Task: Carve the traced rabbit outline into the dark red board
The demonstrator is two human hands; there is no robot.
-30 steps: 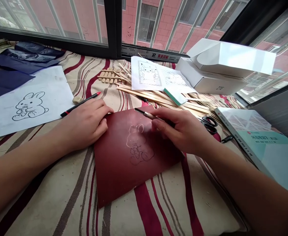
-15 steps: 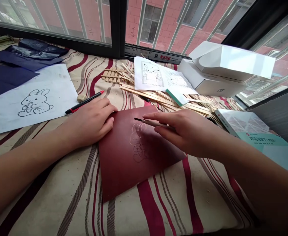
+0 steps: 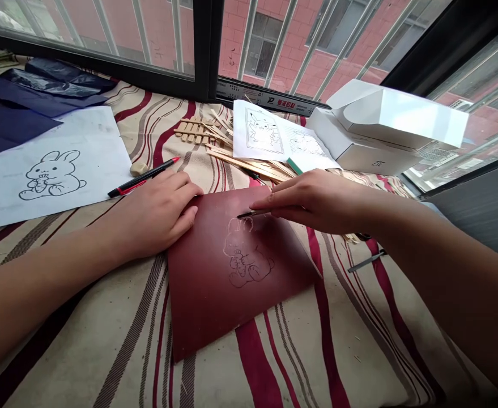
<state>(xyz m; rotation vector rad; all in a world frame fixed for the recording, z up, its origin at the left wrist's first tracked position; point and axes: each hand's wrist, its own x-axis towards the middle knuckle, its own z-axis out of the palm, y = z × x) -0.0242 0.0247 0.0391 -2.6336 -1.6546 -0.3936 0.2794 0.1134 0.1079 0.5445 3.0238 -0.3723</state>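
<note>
A reddish-brown board (image 3: 206, 294) lies on striped cloth, with a rabbit outline (image 3: 249, 255) on it, partly in pale lines near the head and dark lines lower down. My left hand (image 3: 161, 212) rests palm down on the board's upper left edge, fingers apart, holding nothing. My right hand (image 3: 312, 201) grips a carving tool (image 3: 249, 213) with a dark, narrow tip. That tip is at the rabbit's ears, apparently touching the board. My fingers hide most of the handle.
On the left lies a paper with a rabbit drawing (image 3: 53, 175), beside dark blue sheets (image 3: 15, 124) and pens (image 3: 142, 177). Behind the board are thin wooden sticks (image 3: 232, 161), a Pikachu drawing (image 3: 261, 133) and a white box (image 3: 359, 150). A metal tool (image 3: 365, 262) lies at right.
My right hand has lowered and turned over, bringing the carving tool's tip down to the rabbit's ears. More of the outline shows. My left hand stays on the board's edge.
</note>
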